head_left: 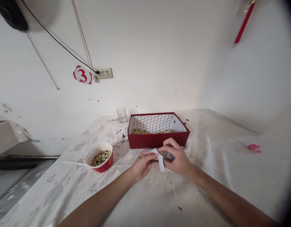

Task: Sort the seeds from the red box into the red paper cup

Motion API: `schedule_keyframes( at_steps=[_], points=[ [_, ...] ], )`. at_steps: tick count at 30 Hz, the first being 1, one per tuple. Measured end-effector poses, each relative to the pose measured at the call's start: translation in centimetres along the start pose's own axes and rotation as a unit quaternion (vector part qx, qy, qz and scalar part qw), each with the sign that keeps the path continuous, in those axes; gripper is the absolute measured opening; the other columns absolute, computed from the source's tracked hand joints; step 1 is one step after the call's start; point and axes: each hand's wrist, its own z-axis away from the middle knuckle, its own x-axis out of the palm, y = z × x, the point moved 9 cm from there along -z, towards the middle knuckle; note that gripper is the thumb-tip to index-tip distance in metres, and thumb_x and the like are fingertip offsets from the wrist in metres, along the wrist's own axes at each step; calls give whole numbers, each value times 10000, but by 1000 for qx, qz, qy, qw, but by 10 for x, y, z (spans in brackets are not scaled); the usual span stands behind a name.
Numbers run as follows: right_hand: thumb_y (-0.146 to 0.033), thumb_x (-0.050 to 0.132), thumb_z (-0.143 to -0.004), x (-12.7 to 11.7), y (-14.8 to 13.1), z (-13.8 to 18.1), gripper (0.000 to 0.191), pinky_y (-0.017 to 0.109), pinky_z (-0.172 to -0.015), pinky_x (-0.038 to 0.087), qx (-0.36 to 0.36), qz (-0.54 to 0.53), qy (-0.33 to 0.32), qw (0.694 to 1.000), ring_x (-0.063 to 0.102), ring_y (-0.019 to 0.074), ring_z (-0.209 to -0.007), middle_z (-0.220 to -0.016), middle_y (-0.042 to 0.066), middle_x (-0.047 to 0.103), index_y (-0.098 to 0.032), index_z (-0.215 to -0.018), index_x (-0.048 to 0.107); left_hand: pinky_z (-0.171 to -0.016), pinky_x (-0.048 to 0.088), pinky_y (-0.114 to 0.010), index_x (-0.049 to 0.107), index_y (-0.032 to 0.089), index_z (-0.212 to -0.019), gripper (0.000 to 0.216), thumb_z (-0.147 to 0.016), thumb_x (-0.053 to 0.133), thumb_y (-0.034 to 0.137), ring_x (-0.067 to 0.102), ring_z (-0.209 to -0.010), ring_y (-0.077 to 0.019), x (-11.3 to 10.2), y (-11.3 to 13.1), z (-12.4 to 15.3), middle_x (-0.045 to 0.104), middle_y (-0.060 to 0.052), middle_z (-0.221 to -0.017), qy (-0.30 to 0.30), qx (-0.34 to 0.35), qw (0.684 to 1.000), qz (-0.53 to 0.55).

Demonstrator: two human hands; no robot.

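In front of the red box, my left hand pinches a white paper-like strip between thumb and fingers. My right hand is curled at the strip's other side, its fingertips on the upper end. Under the right fingers shows a greyish, see-through piece, which I cannot make out clearly. Just beyond both hands stands the open red box, lined with patterned white paper. Mixed pale and dark grains lie inside it. To the left, a red-and-white paper tub holds similar grains.
A clear drinking glass stands behind the tub, near the wall. Dark bits are scattered beside the box. A wrinkled plastic cover lies over the table. A power strip with a black cable is on the wall. A pink flower shape is at right.
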Motion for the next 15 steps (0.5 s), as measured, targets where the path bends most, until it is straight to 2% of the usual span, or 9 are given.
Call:
schedule_keyframes(
  at_steps=[7,15],
  points=[
    [-126,620,-817,2,4,-1,201,345,-752,523,20,20,9,1000,572,184,-867,-950,42,536,-243,-968,683,-724,446,-236,749,128,-773,211,-780,784,336,588,-719,-113,-3,1,-1,710,-56,-785,19,41,999,-17],
    [-152,653,-829,0,0,-1,164,345,-724,519,19,26,15,999,566,180,-838,-943,44,540,-239,-963,691,-822,496,-304,760,110,-786,174,-744,818,269,640,-807,-160,-3,2,0,723,-87,-831,25,17,1000,8]
  ],
)
